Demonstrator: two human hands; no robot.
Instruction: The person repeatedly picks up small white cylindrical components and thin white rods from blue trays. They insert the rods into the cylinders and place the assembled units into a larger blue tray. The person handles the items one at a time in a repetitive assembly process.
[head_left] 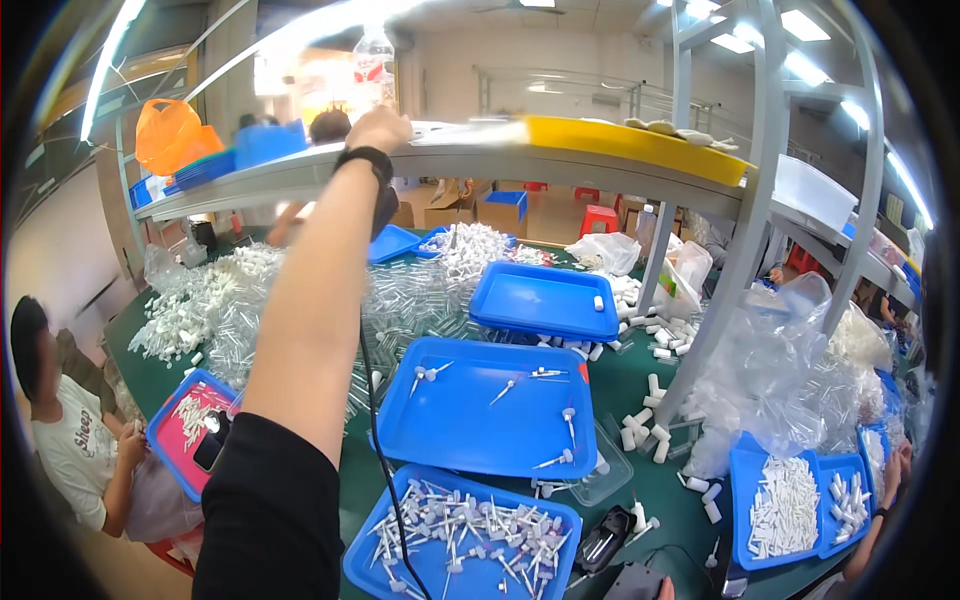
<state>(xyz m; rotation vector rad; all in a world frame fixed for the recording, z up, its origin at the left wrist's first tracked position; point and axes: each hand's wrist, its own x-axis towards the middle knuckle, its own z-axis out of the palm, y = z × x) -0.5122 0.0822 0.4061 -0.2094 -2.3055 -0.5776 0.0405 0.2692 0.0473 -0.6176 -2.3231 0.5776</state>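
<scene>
My left hand point(381, 128) is raised to the shelf above the table, its arm in a black sleeve with a dark band at the wrist. Its fingers are closed at the lower part of a clear plastic bottle point(374, 68), which stands upright. At the lower edge only a fingertip of my right hand point(666, 590) shows, beside a dark grey box-like object point(636, 582); its other fingers are out of sight. Below the raised arm, a blue tray point(480, 400) bears several thin white-stemmed parts. A nearer blue tray point(362, 560) holds a heap of such parts.
The grey shelf point(460, 158) crosses overhead, with a yellow tray point(620, 145) on it. A grey post point(728, 270) stands at right. Clear tubes and white caps point(470, 248) are heaped on the green table. A black cord point(372, 430) hangs in front. Co-workers sit at left point(75, 430) and right.
</scene>
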